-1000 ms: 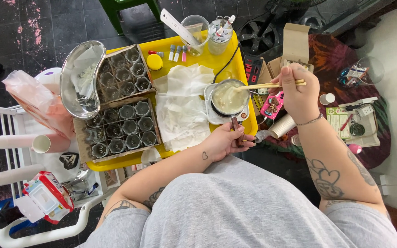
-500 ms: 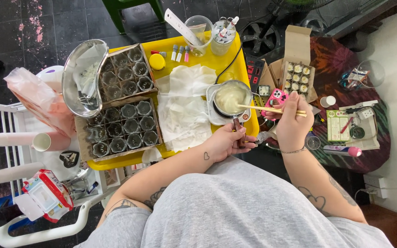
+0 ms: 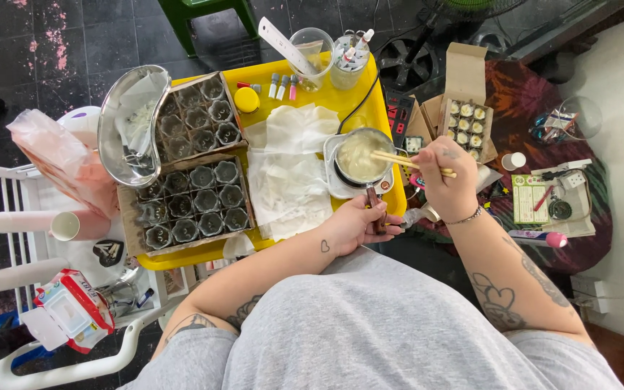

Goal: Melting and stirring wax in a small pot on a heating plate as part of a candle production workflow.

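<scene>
From the head view, the left hand (image 3: pixel 355 220) is closed around the handle of the small pot (image 3: pixel 361 155) on the yellow tray (image 3: pixel 326 90), apparently steadying it, while the right hand (image 3: pixel 445 177) pinches wooden chopsticks (image 3: pixel 399 160) whose tips dip into its pale contents.

Paper towels (image 3: pixel 287 170) open mid-tray; glass-cup boxes (image 3: pixel 189 162) crowd left

Yellow tray (image 3: pixel 374 101), two cardboard boxes of small glass jars (image 3: pixel 191 155), white paper towels (image 3: pixel 287 162), pot (image 3: pixel 360 156)
</scene>
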